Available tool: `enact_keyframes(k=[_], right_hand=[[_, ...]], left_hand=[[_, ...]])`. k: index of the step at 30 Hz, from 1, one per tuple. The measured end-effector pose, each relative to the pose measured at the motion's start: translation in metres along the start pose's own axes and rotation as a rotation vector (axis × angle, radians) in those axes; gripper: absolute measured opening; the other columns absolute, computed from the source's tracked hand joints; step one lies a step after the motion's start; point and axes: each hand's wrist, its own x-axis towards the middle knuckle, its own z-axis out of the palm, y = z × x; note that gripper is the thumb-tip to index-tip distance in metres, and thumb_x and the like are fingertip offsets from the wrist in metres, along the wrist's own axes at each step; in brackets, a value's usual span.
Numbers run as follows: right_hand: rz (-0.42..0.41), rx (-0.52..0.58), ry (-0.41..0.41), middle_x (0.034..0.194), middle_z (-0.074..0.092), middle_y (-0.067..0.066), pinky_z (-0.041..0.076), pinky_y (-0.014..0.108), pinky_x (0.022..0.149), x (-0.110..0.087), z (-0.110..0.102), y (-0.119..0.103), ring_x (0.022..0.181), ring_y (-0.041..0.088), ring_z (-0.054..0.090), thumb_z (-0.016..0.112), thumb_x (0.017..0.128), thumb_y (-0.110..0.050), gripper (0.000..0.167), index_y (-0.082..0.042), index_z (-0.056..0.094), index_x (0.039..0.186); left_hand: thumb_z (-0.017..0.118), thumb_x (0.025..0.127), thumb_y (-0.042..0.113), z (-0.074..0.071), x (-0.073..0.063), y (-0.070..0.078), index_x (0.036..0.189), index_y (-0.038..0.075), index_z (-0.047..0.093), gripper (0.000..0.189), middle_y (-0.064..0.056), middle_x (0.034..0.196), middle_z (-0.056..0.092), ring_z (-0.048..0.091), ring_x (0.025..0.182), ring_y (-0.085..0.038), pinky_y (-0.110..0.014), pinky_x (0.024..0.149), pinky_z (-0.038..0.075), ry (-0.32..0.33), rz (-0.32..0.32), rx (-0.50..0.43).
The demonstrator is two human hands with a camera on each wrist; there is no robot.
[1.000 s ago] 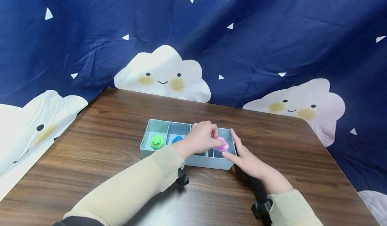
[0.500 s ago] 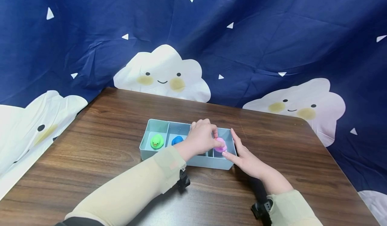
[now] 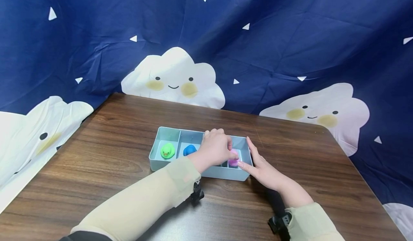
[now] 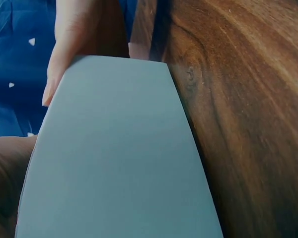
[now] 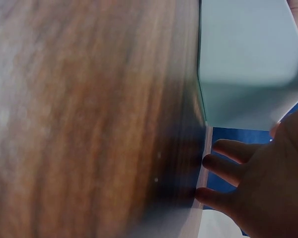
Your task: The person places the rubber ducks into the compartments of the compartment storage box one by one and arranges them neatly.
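A pale blue-grey divided box (image 3: 222,173) stands on the table. My left hand (image 3: 213,148) reaches over it and pinches a pink toy duck (image 3: 233,161), low inside the rightmost compartment. At the box's right end, my right hand (image 3: 267,172) rests its thumb and index finger against the rim; its other fingers (image 5: 223,168) spread straight beside the end wall in the right wrist view. A green toy duck (image 3: 167,150) sits in the leftmost compartment, and a blue one (image 3: 189,150) in the compartment beside it. My left hand and wrist hide much of the box's middle.
The brown wood-grain table (image 3: 113,144) reaches back to a dark blue curtain (image 3: 258,47) printed with white clouds and triangles. Each wrist carries a small black camera. The box's long outer wall (image 4: 114,144) fills much of the left wrist view.
The pink duck has shifted slightly left and lower within the compartment, with my left fingers on it. My right hand and the box have stayed where they were.
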Motion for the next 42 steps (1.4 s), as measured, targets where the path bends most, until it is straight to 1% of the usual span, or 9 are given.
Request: enact_keyframes(k=[3, 12, 16, 20, 29, 32, 38, 40, 42], right_hand=[[-0.007, 0.005, 0.004, 0.162, -0.001, 0.018, 0.012, 0.067, 0.108, 0.000, 0.000, 0.000, 0.146, 0.039, 0.005, 0.054, 0.100, -0.045, 0.089, -0.025, -0.011, 0.158], [0.018, 0.002, -0.010, 0.162, -0.003, 0.019, 0.010, 0.069, 0.107, -0.001, -0.001, -0.001, 0.146, 0.042, 0.004, 0.053, 0.100, -0.047, 0.090, -0.026, -0.012, 0.158], [0.010, -0.002, -0.005, 0.162, -0.003, 0.019, 0.011, 0.069, 0.107, 0.000, -0.001, -0.002, 0.146, 0.041, 0.004, 0.053, 0.100, -0.047, 0.090, -0.024, -0.011, 0.158], [-0.001, -0.004, 0.000, 0.162, -0.001, 0.020, 0.012, 0.068, 0.108, 0.001, -0.001, -0.002, 0.146, 0.041, 0.005, 0.053, 0.100, -0.046, 0.089, -0.025, -0.011, 0.158], [0.007, 0.006, -0.008, 0.162, -0.003, 0.020, 0.010, 0.068, 0.108, -0.001, -0.001, -0.001, 0.146, 0.042, 0.003, 0.053, 0.100, -0.045, 0.089, -0.024, -0.012, 0.158], [0.003, 0.010, -0.006, 0.162, -0.003, 0.020, 0.010, 0.067, 0.109, -0.001, -0.001, -0.001, 0.146, 0.041, 0.003, 0.054, 0.100, -0.045, 0.089, -0.025, -0.012, 0.158], [-0.014, 0.014, 0.003, 0.162, -0.002, 0.020, 0.010, 0.065, 0.109, 0.000, 0.000, 0.000, 0.146, 0.040, 0.004, 0.055, 0.100, -0.044, 0.089, -0.026, -0.011, 0.158], [-0.013, 0.013, 0.004, 0.162, -0.001, 0.020, 0.011, 0.066, 0.109, 0.000, 0.000, 0.000, 0.146, 0.041, 0.004, 0.055, 0.100, -0.044, 0.089, -0.027, -0.011, 0.158], [-0.009, 0.014, 0.002, 0.162, -0.001, 0.020, 0.011, 0.067, 0.109, -0.001, 0.000, 0.000, 0.146, 0.041, 0.004, 0.054, 0.100, -0.045, 0.088, -0.028, -0.011, 0.158]], left_hand=[[0.076, 0.080, 0.052, 0.002, 0.001, 0.004, 0.068, 0.025, 0.063, 0.032, 0.007, 0.079, 0.048, 0.042, 0.083, -0.015, -0.034, 0.075, 0.031, 0.010, 0.010, 0.032], [0.079, 0.079, 0.051, 0.010, 0.006, 0.010, 0.066, 0.026, 0.063, 0.033, 0.006, 0.078, 0.046, 0.040, 0.080, -0.016, -0.032, 0.073, 0.030, 0.048, 0.008, 0.053], [0.080, 0.079, 0.049, 0.010, 0.005, 0.013, 0.068, 0.025, 0.066, 0.029, 0.006, 0.077, 0.047, 0.040, 0.080, -0.015, -0.032, 0.073, 0.031, 0.052, 0.007, 0.062], [0.078, 0.082, 0.047, 0.009, 0.004, 0.015, 0.070, 0.026, 0.068, 0.026, 0.006, 0.077, 0.048, 0.041, 0.081, -0.015, -0.032, 0.073, 0.031, 0.052, 0.015, 0.112], [0.076, 0.083, 0.048, 0.008, 0.005, 0.019, 0.072, 0.026, 0.070, 0.025, 0.006, 0.077, 0.049, 0.040, 0.081, -0.015, -0.031, 0.072, 0.030, 0.014, 0.032, 0.190], [0.075, 0.084, 0.049, 0.008, 0.006, 0.020, 0.072, 0.026, 0.070, 0.027, 0.006, 0.078, 0.050, 0.041, 0.082, -0.016, -0.031, 0.073, 0.031, -0.004, 0.034, 0.238], [0.071, 0.085, 0.055, 0.008, 0.009, 0.024, 0.093, 0.023, 0.077, 0.033, 0.004, 0.086, 0.056, 0.043, 0.085, -0.017, -0.033, 0.078, 0.034, -0.034, 0.054, 0.350], [0.070, 0.085, 0.056, 0.009, 0.009, 0.025, 0.097, 0.022, 0.077, 0.036, 0.003, 0.087, 0.057, 0.044, 0.085, -0.017, -0.033, 0.079, 0.034, -0.044, 0.056, 0.355], [0.070, 0.084, 0.057, 0.008, 0.010, 0.025, 0.094, 0.022, 0.076, 0.037, 0.003, 0.087, 0.057, 0.045, 0.085, -0.018, -0.033, 0.078, 0.034, -0.049, 0.056, 0.342]])
